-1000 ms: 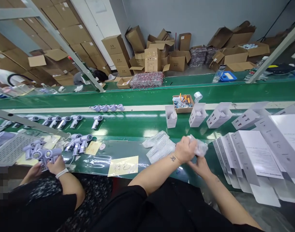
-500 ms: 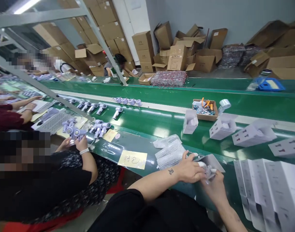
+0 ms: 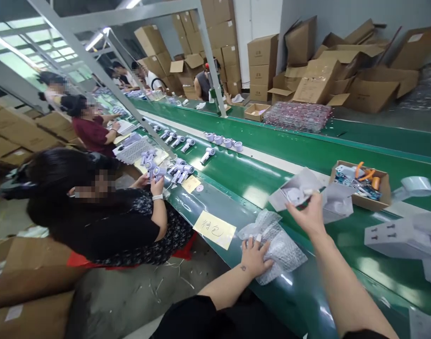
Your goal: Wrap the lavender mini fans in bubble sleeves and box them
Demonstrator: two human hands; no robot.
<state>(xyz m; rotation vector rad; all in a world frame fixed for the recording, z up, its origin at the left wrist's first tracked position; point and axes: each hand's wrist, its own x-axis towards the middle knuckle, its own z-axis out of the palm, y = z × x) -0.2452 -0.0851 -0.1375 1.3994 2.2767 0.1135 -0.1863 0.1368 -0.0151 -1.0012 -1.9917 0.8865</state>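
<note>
My left hand (image 3: 254,258) lies on bubble wrap bags (image 3: 286,247) at the bench's front edge, its fingers spread. Farther out over the green belt, my right hand (image 3: 310,214) grips an open white box (image 3: 303,180) by its near side. Something pale and rounded shows inside that box. Just right of it stands another open white box (image 3: 337,203), partly behind my right hand. A yellow paper with handwriting (image 3: 214,229) lies left of the bubble wrap.
A cardboard tray (image 3: 372,203) of small parts and a tape roll (image 3: 418,186) sit beyond my right hand. More white boxes (image 3: 395,238) stand at right. On the left a co-worker (image 3: 106,212) handles lilac handheld fans (image 3: 182,170). A metal post (image 3: 211,61) rises from the line.
The view has swung left. My right hand has moved the white box forward onto the belt. My left hand has left the box and come down on the bubble wrap.
</note>
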